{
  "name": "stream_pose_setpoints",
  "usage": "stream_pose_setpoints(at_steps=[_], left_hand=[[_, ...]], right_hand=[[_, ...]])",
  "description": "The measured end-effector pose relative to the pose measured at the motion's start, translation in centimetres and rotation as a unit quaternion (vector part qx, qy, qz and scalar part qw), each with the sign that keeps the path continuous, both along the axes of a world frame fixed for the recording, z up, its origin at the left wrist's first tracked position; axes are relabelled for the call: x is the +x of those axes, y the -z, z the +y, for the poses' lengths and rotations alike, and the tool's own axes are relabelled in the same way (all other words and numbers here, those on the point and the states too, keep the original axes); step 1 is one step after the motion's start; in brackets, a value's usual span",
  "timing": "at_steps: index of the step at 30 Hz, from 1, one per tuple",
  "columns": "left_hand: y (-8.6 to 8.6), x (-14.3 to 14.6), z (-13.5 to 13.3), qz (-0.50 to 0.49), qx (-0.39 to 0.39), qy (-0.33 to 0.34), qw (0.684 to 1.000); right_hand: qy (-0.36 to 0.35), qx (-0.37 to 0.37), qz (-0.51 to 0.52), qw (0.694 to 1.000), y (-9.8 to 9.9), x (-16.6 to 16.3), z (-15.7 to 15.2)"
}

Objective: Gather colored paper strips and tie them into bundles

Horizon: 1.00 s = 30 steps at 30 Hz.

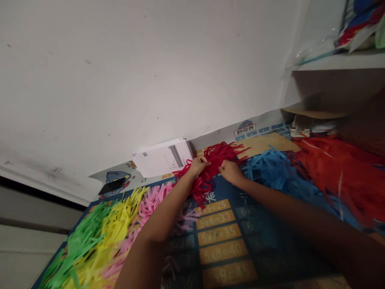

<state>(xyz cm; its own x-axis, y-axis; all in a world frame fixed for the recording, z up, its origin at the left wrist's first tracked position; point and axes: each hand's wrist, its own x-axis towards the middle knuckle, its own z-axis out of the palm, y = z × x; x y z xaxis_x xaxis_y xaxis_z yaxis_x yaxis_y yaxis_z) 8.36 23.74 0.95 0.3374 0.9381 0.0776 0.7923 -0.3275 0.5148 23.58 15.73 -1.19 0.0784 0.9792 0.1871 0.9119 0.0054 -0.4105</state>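
A red fringed paper streamer [215, 167] lies bunched near the back of the table, its cut strips spreading out on both sides. My left hand [197, 165] pinches its left part between closed fingers. On the other side, my right hand [231, 171] is closed on its right edge, fingers curled in. A flat red stretch of the paper shows between the two hands. To the right of my right hand lies blue fringed paper [269, 166]. Pink fringed paper [153, 198] lies beside my left forearm, partly hidden by it.
Yellow fringe [120, 224] and green fringe [86, 235] lie at left, orange-red fringe [339, 168] at right. A white packet stack [162, 158] leans against the wall [180, 72], near a black phone [112, 186]. A shelf [345, 62] overhangs the right. A printed mat [222, 237] covers the table.
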Motion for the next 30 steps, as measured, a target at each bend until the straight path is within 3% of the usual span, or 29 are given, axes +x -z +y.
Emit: stream_pose_setpoints(at_steps=[6,10,15,20,23,26,30], left_hand=[[-1.0,0.3,-1.0,0.076,0.053,-0.043,0.995],[-3.6,0.5,-1.0,0.089,0.101,-0.088,0.987],[-9.6,-0.6,-1.4,0.063,0.19,-0.169,0.965],[-17.5,-6.0,-3.4,0.043,0.311,-0.234,0.92],[-21.7,-10.8,-6.5,0.055,0.417,-0.239,0.875],[-25.2,-15.1,-11.1,0.078,0.471,-0.26,0.839],[-27.5,-17.8,-16.7,0.132,0.531,-0.277,0.79]], right_hand=[[-0.139,0.039,-0.105,0.984,-1.6,-2.3,-1.3],[-0.195,0.017,-0.157,0.968,-1.7,-2.6,-0.4],[-0.204,-0.012,-0.19,0.96,-0.9,-2.7,-0.1],[-0.199,-0.03,-0.193,0.96,-0.6,-2.8,-0.1],[-0.204,-0.049,-0.189,0.959,-0.7,-2.8,0.3],[-0.208,-0.069,-0.179,0.959,-1.1,-2.8,0.7],[-0.217,-0.087,-0.156,0.96,-1.6,-3.5,1.3]])
